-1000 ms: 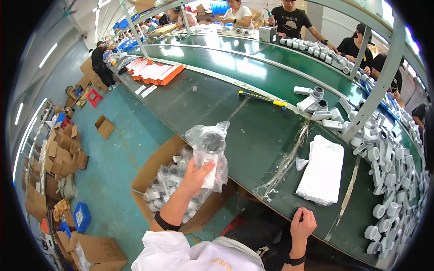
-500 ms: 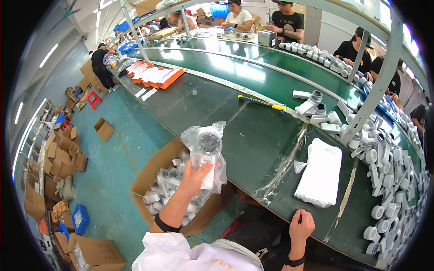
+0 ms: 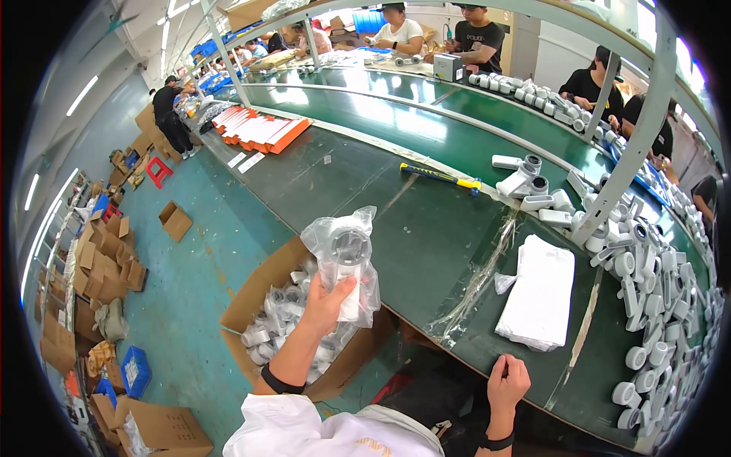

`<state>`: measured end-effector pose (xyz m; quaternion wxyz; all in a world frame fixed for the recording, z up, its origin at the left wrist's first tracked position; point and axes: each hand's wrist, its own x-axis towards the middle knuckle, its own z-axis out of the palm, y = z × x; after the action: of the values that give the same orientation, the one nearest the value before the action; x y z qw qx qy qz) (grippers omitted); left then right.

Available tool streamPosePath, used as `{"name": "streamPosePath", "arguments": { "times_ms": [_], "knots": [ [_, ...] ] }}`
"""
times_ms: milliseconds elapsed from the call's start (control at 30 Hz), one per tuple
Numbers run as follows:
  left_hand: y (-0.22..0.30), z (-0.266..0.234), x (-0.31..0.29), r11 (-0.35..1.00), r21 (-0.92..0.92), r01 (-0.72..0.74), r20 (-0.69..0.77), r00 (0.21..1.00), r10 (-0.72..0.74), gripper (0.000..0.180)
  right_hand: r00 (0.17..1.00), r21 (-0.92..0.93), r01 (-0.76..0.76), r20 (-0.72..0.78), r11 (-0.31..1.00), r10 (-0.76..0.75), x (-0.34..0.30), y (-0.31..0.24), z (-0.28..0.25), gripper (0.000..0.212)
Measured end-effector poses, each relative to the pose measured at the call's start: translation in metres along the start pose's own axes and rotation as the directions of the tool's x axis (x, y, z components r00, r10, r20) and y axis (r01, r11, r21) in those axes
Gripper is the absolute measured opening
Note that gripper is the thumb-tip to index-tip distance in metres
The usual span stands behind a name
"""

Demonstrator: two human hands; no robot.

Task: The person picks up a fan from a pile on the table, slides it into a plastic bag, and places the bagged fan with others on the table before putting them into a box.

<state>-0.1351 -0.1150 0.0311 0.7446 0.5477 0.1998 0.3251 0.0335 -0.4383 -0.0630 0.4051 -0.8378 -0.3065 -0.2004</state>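
Note:
My left hand (image 3: 327,303) is closed round the lower part of a white plastic device with a round, grey-ringed head (image 3: 351,247), wrapped in a clear plastic bag. It is held upright over the right side of an open cardboard box (image 3: 255,283), beside the table's edge. Inside that box lie several more bagged white devices (image 3: 283,311). At the near table edge, my right hand (image 3: 509,381) rests in a loose fist, with nothing visible in it. A stack of white plastic bags (image 3: 537,293) lies on the table just beyond it.
Loose white devices (image 3: 647,305) are heaped along the right. A yellow-and-black tool (image 3: 440,176) lies by the green conveyor belt (image 3: 365,114). Orange-and-white cartons (image 3: 259,126) sit farther left. A metal post (image 3: 628,152) rises at right. Co-workers (image 3: 480,42) sit across the belt.
My left hand and the bagged device have shifted very slightly left. My right hand stays where it was. Across the belt, co-workers have moved a little.

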Motion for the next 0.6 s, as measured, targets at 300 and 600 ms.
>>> {"name": "streamPosePath", "arguments": {
  "times_ms": [300,600],
  "knots": [
    [0.0002,0.0002,-0.0012,1.0,0.007,-0.023,-0.002,1.0,0.023,0.031,1.0,0.008,-0.003,0.004,1.0,0.003,-0.0004,0.0004,0.0004,0.002],
    [-0.0009,-0.0009,0.0004,1.0,0.011,-0.013,-0.013,1.0,0.013,0.031,1.0,0.007,0.0,0.006,1.0,0.0,0.0018,-0.0019,0.0002,0.002]
  ]
}}
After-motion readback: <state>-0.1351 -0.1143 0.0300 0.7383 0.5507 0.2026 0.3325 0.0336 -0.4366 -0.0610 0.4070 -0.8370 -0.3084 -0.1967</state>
